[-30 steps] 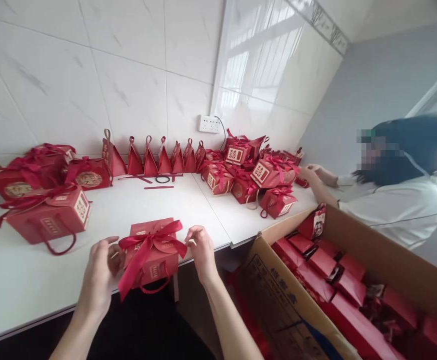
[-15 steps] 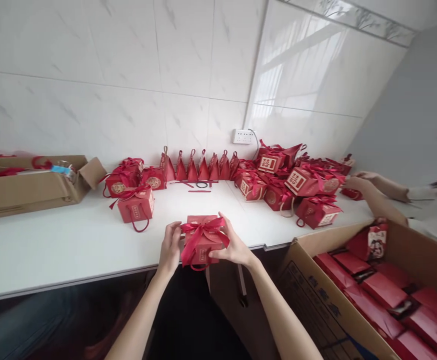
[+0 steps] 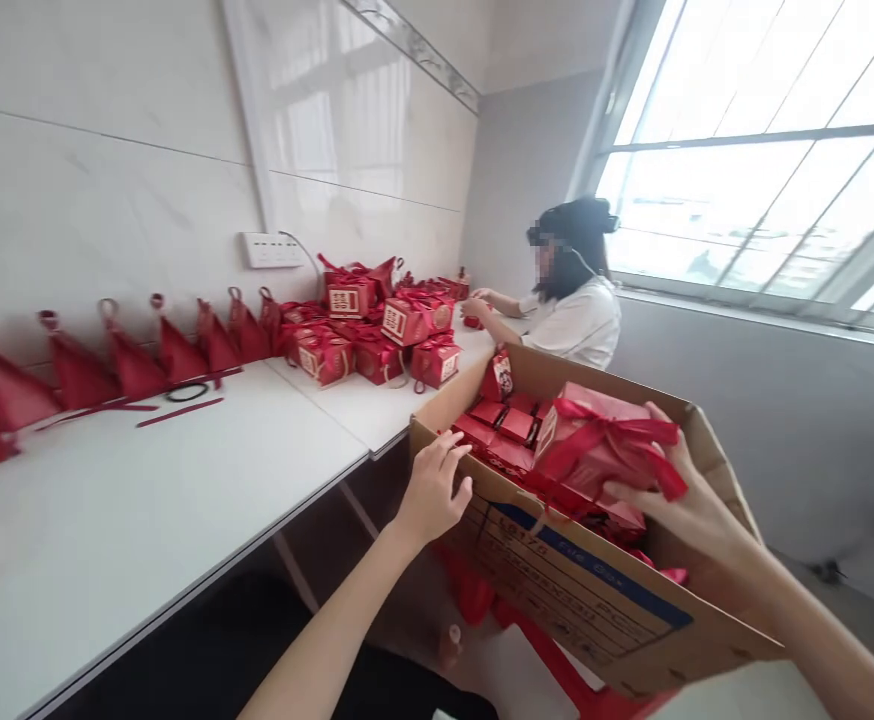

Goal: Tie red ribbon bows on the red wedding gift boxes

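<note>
My right hand (image 3: 681, 495) grips a red gift box (image 3: 591, 430) tied with a glossy ribbon bow, holding it tilted over a cardboard carton (image 3: 557, 590). Inside the carton lie several red boxes (image 3: 518, 424) packed close together, and a red packet with a printed picture (image 3: 501, 372) stands at its far corner. At the carton's near left rim is my left hand (image 3: 437, 485), its fingers apart and nothing in them. Whether it touches the cardboard I cannot tell.
Several ribboned gift boxes (image 3: 324, 352) are piled on the white table (image 3: 204, 480). A row of red cone-shaped packets (image 3: 137, 355) lines the wall, with a dark ring (image 3: 186, 392) before them. A co-worker (image 3: 576, 300) handles a red box at the table's far end.
My view has swung right. My right hand has carried the gift box from the table's front edge over the carton; my left hand has come off it to the carton's rim.
</note>
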A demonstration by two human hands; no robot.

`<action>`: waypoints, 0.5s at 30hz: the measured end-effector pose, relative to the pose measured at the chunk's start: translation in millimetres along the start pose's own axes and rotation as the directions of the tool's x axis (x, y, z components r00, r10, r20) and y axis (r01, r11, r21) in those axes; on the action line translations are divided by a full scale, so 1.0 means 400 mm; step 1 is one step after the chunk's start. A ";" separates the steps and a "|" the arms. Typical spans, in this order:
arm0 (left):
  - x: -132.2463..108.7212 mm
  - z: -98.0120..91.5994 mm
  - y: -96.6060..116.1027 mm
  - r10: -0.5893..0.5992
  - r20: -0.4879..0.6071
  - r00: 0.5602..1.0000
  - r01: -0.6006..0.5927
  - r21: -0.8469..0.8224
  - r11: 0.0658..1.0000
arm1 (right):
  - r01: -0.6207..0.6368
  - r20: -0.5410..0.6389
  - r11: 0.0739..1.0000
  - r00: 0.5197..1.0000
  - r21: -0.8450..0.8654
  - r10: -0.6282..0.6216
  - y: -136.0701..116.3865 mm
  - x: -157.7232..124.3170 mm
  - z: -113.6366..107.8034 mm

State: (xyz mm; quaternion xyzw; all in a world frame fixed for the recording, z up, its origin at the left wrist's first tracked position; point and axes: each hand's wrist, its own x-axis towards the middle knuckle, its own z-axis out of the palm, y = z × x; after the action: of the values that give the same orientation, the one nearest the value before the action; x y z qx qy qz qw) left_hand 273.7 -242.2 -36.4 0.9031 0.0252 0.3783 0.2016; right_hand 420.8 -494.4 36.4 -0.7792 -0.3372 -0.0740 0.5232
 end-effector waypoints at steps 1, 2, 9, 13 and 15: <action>0.019 0.033 0.012 0.025 0.040 0.999 -0.026 0.011 1.000 | -0.051 -0.030 0.997 0.998 -0.059 0.050 0.014 0.021 -0.042; 0.032 0.060 0.019 0.029 0.069 0.997 -0.030 0.017 0.999 | -0.093 -0.054 0.989 0.995 -0.116 0.087 0.028 0.039 -0.078; 0.036 0.128 0.001 -0.028 0.088 0.996 0.024 0.046 0.999 | -0.189 -0.068 0.946 0.982 -0.264 0.177 0.156 0.125 -0.141; 0.022 0.150 -0.018 0.008 0.036 0.999 -0.010 0.072 0.997 | -0.144 0.069 0.951 0.983 -0.274 0.169 0.235 0.174 -0.065; 0.018 0.169 -0.027 0.049 -0.038 0.998 -0.046 0.081 0.996 | -0.127 0.139 0.955 0.976 -0.270 0.169 0.269 0.189 -0.002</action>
State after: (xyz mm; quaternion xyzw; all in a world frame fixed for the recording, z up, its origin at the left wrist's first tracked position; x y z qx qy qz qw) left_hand 327.0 -254.1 -78.4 0.9031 0.0229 0.3996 0.1557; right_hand 543.4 -485.6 -10.0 -0.8673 -0.3063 -0.0148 0.3920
